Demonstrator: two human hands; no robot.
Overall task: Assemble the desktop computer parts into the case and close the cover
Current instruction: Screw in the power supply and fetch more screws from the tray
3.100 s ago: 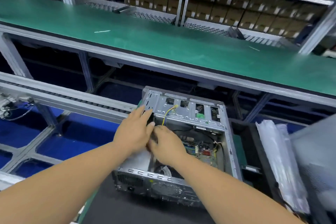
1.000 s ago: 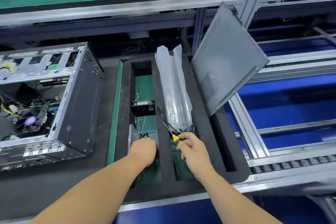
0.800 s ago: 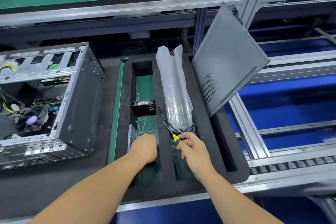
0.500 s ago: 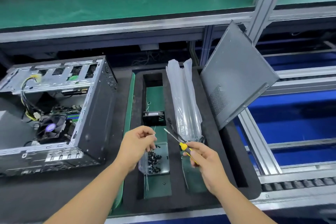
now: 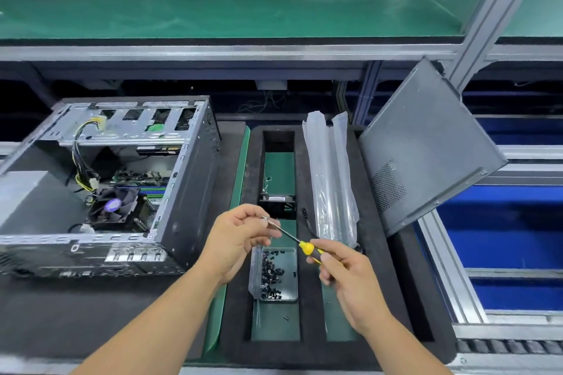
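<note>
The open computer case (image 5: 189,192) lies on its side at the left, with the motherboard and CPU fan (image 5: 114,207) showing inside. Its grey side cover (image 5: 426,146) leans upright at the right of the black foam tray (image 5: 307,344). My right hand (image 5: 344,271) grips a yellow-handled screwdriver (image 5: 306,247) above the tray. My left hand (image 5: 240,234) pinches a small screw (image 5: 265,218) against the screwdriver's tip. A clear box of black screws (image 5: 274,274) sits in the tray's slot just below both hands.
A small black fan (image 5: 277,202) lies in the same slot, further back. A long clear plastic bag (image 5: 330,179) rests in the slot to the right. A green shelf (image 5: 243,9) runs across above. Roller conveyor rails and blue floor lie at the right.
My left hand has risen from the screw box and now holds a screw at the screwdriver's tip. The right hand has lifted the screwdriver toward it. The view has tilted up.
</note>
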